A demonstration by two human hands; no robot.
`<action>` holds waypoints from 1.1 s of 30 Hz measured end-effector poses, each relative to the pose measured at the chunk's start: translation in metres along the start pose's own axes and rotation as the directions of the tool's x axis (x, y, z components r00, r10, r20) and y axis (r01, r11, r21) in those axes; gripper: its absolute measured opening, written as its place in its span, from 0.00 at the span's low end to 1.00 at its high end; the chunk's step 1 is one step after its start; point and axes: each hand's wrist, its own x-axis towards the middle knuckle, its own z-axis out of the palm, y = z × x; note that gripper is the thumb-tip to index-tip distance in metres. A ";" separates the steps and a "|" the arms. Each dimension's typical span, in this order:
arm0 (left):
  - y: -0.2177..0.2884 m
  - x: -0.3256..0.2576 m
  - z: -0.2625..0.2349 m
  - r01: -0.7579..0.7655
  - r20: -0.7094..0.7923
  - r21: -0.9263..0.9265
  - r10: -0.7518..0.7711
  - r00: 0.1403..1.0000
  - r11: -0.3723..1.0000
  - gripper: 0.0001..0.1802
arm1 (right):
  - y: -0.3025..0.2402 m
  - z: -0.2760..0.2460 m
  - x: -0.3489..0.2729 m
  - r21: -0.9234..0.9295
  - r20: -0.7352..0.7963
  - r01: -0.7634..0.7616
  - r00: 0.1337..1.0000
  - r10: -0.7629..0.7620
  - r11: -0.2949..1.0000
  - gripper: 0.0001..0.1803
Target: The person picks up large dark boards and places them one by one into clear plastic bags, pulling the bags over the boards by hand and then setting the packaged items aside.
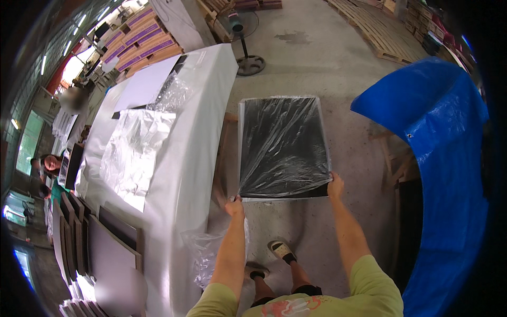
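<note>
A flat black rectangular panel point(282, 145) in a clear plastic bag is held out in front of me, above the floor. My left hand point(235, 205) is closed on the plastic at the panel's near left corner. At the near right corner, my right hand point(336, 187) grips the bag's edge, its fingers wrapped round it. The film is creased and pulled taut in diagonal folds between both hands. A dark strip of the panel shows along the near edge, where the film looks drawn back.
To my left stands a long white-covered table point(185, 174) with silvery film point(138, 148), a pale sheet point(145, 84) and stacked panels point(113, 240). Crumpled clear plastic point(208, 253) hangs beside it. A blue tarp point(446, 174) covers something at right. A fan point(243, 47) and pallets point(375, 26) stand farther off.
</note>
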 end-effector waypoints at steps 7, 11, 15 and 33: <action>0.007 -0.045 -0.088 0.077 0.365 -0.023 -0.064 0.929 0.997 0.29 | 0.017 -0.007 -0.018 -0.166 0.007 0.240 0.970 -0.242 0.956 0.22; 0.089 -0.125 -0.161 0.351 0.698 -0.282 -0.060 0.714 0.893 0.43 | -0.077 -0.014 -0.151 0.375 0.389 0.363 0.774 -0.500 0.853 0.28; 0.122 -0.179 -0.223 0.414 0.637 -0.530 0.026 0.770 0.740 0.44 | -0.207 -0.033 -0.268 0.677 0.722 -0.161 0.331 -0.607 0.718 0.25; 0.100 -0.294 -0.421 -0.263 -0.318 -0.602 0.076 0.945 0.754 0.27 | -0.333 -0.041 -0.474 0.777 0.575 -0.067 -0.329 -0.749 0.626 0.08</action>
